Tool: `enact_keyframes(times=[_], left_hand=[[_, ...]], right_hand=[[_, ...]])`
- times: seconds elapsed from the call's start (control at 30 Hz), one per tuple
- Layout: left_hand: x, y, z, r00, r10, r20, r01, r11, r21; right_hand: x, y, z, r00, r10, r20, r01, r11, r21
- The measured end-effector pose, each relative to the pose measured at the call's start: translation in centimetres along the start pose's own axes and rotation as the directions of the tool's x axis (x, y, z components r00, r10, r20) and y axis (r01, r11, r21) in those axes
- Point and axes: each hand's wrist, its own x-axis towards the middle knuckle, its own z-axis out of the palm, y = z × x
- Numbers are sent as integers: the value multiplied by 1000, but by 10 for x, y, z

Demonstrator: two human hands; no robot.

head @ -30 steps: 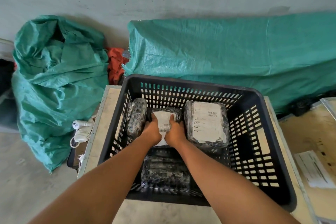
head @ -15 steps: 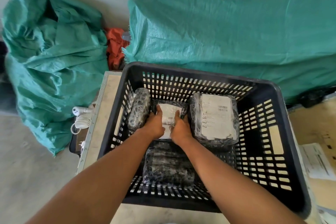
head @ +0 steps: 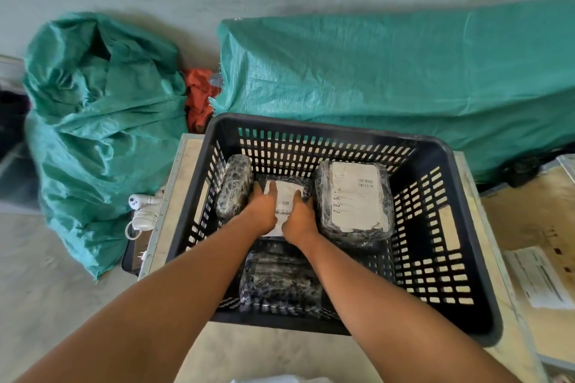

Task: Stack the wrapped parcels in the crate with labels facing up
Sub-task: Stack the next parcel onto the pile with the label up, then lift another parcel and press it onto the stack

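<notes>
A black slotted crate [head: 460, 258] stands on a wooden table. Both hands reach inside it. My left hand [head: 261, 211] and my right hand [head: 300, 219] press on a small wrapped parcel [head: 287, 193] whose white label faces up, in the middle of the crate. A larger parcel [head: 354, 199] lies to its right with its label up. A narrow dark parcel [head: 234, 185] leans against the left wall, no label showing. Another dark parcel [head: 280, 280] lies at the near side, between my forearms, no label visible.
Two green woven sacks, one at the left [head: 102, 134] and one long one behind the crate [head: 389, 78], lie against the wall with an orange cloth [head: 199, 96] between them. A white plug strip [head: 143, 211] hangs by the table's left edge. A paper sheet [head: 541, 277] lies at the right.
The view shifted slightly. Both hands stay on the small labelled parcel, which has settled a little lower in the crate's middle.
</notes>
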Motion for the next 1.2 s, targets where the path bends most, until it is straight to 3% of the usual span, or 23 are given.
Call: enact_keyframes(times=[0.1, 0.2, 0.37, 0.47, 0.63, 0.9, 1.2], left_hand=[[-22, 15, -34, 996, 64, -66, -64, 998, -11], [-53, 15, -75, 973, 114, -202, -145, 978, -148], [-116, -31, -122, 826, 226, -516, -434, 839, -328], [-136, -64, -125, 750, 153, -644, -448, 833, -324], [-144, -102, -96, 872, 110, -476, -312, 876, -368], [-127, -130, -81, 891, 203, -405, -421, 702, -575], [-118, -138, -73, 898, 208, -389, -425, 642, -638]], right_hand=[[-6, -4, -10, 1000, -27, 15, 27, 999, 32], [-11, -6, -16, 999, -39, 36, 37, 998, 58], [-18, -21, -14, 997, -72, -3, 71, 974, 216], [-23, -46, -5, 986, -164, -5, 161, 962, 220], [-29, -79, 22, 949, -314, 40, 292, 917, 271], [-24, -77, 38, 923, -378, -74, 382, 872, 307], [-30, -63, 42, 932, -341, -118, 360, 906, 223]])
